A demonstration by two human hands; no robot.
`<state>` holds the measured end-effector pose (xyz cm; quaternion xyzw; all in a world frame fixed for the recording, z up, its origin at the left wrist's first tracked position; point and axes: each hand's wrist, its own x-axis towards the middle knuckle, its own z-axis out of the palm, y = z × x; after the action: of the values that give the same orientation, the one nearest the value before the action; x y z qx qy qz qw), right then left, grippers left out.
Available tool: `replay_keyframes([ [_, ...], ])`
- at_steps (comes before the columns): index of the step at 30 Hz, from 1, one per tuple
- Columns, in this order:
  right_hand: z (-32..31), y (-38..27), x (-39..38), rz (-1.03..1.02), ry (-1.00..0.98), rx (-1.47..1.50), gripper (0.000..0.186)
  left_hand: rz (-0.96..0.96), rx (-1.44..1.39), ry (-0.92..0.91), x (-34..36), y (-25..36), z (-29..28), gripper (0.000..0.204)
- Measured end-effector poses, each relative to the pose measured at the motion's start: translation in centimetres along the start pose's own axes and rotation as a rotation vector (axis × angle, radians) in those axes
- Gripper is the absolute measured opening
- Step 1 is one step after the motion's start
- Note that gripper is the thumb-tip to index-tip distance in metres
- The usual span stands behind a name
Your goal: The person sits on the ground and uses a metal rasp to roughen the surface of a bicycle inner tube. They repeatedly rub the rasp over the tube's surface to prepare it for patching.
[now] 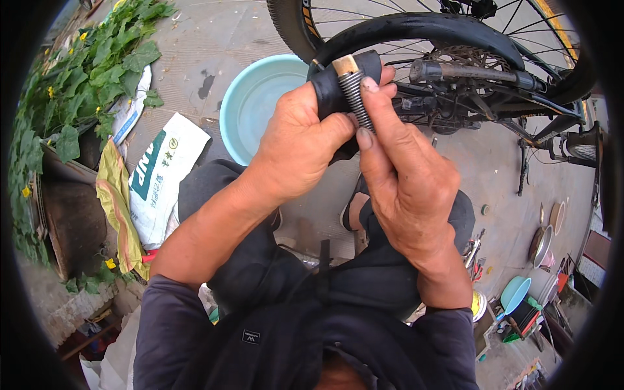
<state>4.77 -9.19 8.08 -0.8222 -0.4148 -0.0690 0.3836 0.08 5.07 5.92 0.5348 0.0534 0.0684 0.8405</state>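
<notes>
Black tube: right in the grip, its flattened rubber (327,96) gathered between the two hands; from there a rounded length (396,25) curves away beyond the grip to the right, toward the wheel.
Left hand (296,140): grasping the rubber, thumb laid over it beside the rod.
Right hand (416,172): pinching the spring-wound rod (355,94) between thumb and fingertips, against the rubber; the rod's tan end points away from the wearer.
Work so far: I'd judge the tube is partly out of the wheel, since the held part hangs clear of the tyre (289,32).
Work left: the rubber looks unfinished to me, with the rod lying on it and the tube outside the tyre; its surface under the hands is hidden, so I can't tell its condition.
Bike (448,71): just beyond the grip, to the right, spokes and brake disc showing.
Blue basin (232,104): just left of the grip, seemingly holding water.
White sack (185,140): farther left, beside a yellow sack (120,208); it bears a green panel with big pale letters, a round emblem and green characters.
Shirt label (251,336): nearer the wearer than the grip, a small dark tag with a pale emblem and tiny lettering.
Tyre marking (309,21): an orange mark, too cropped to read.
</notes>
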Motion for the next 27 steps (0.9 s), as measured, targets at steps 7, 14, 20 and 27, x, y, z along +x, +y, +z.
replay_keyframes([
  [7, 0.6, 1.0, 0.3, 0.052, 0.16, 0.149, 0.045, -0.104, -0.026, 0.068, -0.5, 0.6, -0.1, 0.045],
  [14, 0.3, 1.1, 0.1, 0.212, 0.129, 0.262, 0.05, -0.006, -0.131, 0.102, -0.5, 0.6, 0.2, 0.035],
  [20, 1.0, 0.6, 0.3, 0.083, 0.117, 0.181, 0.048, -0.008, 0.005, 0.05, -0.2, -0.6, -0.4, 0.042],
  [27, 1.0, 0.5, 0.3, 0.065, 0.132, 0.096, 0.047, -0.002, 0.038, 0.035, -0.3, -0.2, -0.1, 0.043],
])
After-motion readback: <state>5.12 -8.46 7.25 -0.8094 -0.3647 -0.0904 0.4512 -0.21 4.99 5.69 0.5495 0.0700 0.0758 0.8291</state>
